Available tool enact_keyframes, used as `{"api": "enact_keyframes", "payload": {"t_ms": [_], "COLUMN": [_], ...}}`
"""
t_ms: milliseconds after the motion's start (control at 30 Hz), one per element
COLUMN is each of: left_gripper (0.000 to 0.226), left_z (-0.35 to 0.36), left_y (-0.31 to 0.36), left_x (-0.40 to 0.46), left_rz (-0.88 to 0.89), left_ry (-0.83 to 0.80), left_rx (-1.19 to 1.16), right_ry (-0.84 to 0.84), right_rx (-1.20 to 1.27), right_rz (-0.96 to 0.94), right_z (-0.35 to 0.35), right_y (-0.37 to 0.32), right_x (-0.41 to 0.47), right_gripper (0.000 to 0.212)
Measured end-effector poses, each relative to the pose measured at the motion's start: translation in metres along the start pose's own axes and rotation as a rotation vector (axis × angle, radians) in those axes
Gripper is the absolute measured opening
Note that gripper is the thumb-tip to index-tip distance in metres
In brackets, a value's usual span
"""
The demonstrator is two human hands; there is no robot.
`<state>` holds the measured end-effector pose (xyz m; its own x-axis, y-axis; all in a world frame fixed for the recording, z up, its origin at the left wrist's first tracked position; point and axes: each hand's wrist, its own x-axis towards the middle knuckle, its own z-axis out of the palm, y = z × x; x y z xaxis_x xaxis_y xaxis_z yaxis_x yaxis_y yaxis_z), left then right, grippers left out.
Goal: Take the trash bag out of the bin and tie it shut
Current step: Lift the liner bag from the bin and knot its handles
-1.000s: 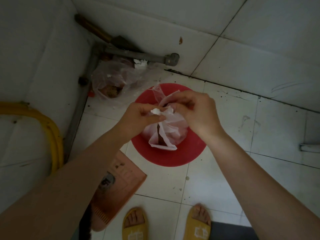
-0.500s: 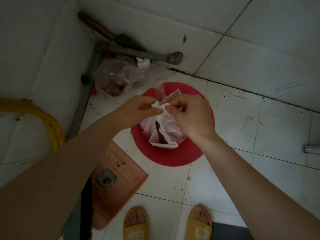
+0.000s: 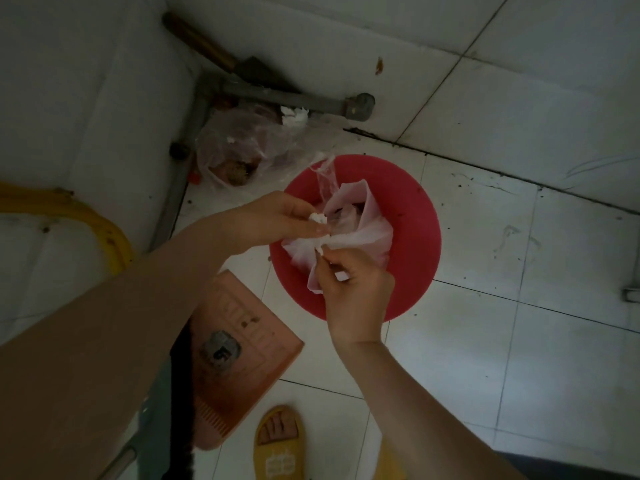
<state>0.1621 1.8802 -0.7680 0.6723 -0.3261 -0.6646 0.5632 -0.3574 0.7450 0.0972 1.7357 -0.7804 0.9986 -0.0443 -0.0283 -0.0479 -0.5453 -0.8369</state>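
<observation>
Here, head view: thin whitish see-through trash bag (image 3: 360, 226), crumpled w/ dark stuff inside, held just above the round red bin (image 3: 415, 237). Left hand (image 3: 277, 220) pinches one bunched white corner, grip closed on it at the bin's left edge. Right hand (image 3: 353, 289) pinches another twisted bit over the bin's near side, grip closed too. A loose strip sticks up toward the bin's far rim. 2nd clear bag (image 3: 235, 150) lies on the floor beyond the bin, far-left.
</observation>
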Motion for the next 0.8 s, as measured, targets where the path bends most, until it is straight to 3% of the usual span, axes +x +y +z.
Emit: {"api": "enact_keyframes", "payload": {"t_ms": [133, 300, 433, 633, 800], "left_gripper": [0.018, 0.022, 0.021, 0.024, 0.017], "left_z": [-0.002, 0.004, 0.012, 0.036, 0.051], "left_y": [-0.004, -0.006, -0.011, -0.027, -0.034], "left_x": [-0.001, -0.007, -0.009, -0.018, -0.021], "left_rz": [-0.002, 0.065, 0.187, 0.317, 0.355], "left_ry": [0.102, 0.135, 0.277, 0.508, 0.740], "left_rx": [0.023, -0.040, -0.016, 0.055, 0.211], "right_ry": [-0.097, -0.142, -0.447, -0.766, -0.892], "right_rx": [-0.043, -0.060, -0.078, -0.168, -0.279], "right_rz": [-0.104, -0.115, -0.097, 0.064, 0.047], "right_z": [-0.002, -0.023, -0.025, -0.020, -0.016], "right_y": [0.000, -0.005, -0.003, -0.002, 0.005], "right_x": [0.006, 0.033, 0.059, 0.077, 0.086], "right_gripper": [0.005, 0.016, 0.019, 0.024, 0.024]}}
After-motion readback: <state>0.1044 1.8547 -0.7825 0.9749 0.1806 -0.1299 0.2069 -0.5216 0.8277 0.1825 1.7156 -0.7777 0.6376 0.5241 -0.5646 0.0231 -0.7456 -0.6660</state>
